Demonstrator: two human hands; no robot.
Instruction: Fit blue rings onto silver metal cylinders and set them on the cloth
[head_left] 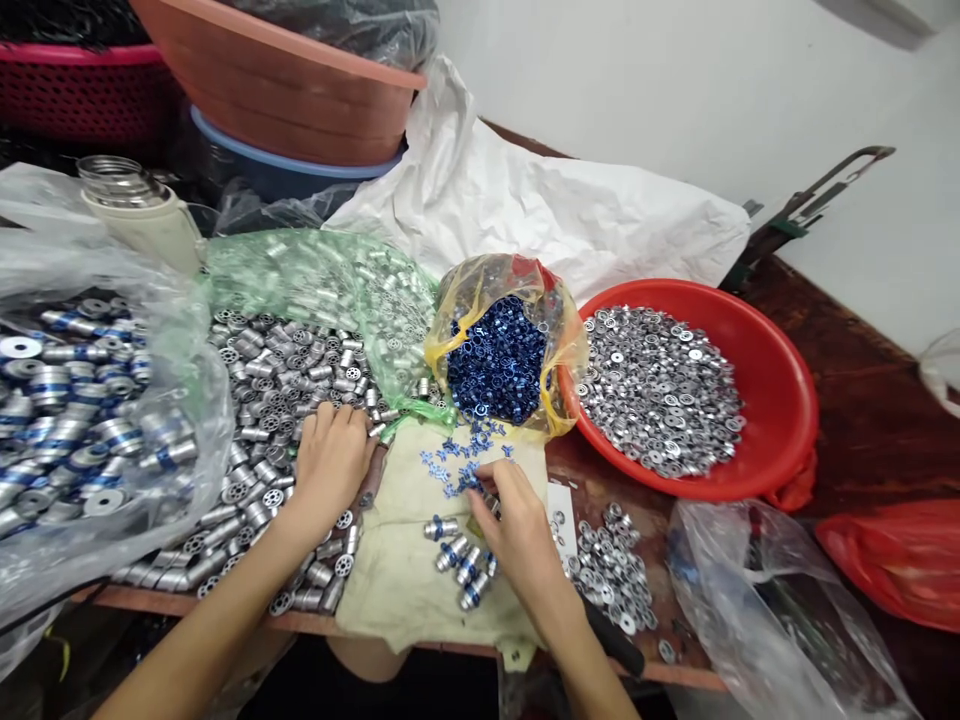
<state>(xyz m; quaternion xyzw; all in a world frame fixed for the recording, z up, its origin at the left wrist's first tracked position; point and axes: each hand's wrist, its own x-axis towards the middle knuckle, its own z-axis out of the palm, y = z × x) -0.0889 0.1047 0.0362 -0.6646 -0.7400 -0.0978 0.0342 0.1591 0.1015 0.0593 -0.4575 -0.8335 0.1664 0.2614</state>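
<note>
My left hand (330,462) rests palm down on a heap of small silver metal cylinders (277,400), fingers curled over them; what it holds is hidden. My right hand (517,525) reaches over a cream cloth (405,580), its fingertips pinching among scattered small blue rings (457,460). Several assembled silver cylinders with blue bands (457,565) lie on the cloth just left of my right wrist. A yellow plastic bag full of blue rings (499,360) stands open right behind the cloth.
A red basin of silver washers (780,390) sits at right, with loose washers (611,565) before it. A clear bag of banded cylinders (75,420) lies at left. Green bag (330,275), white sack (540,200), stacked tubs (285,90) stand behind. Clear and red bags sit at right.
</note>
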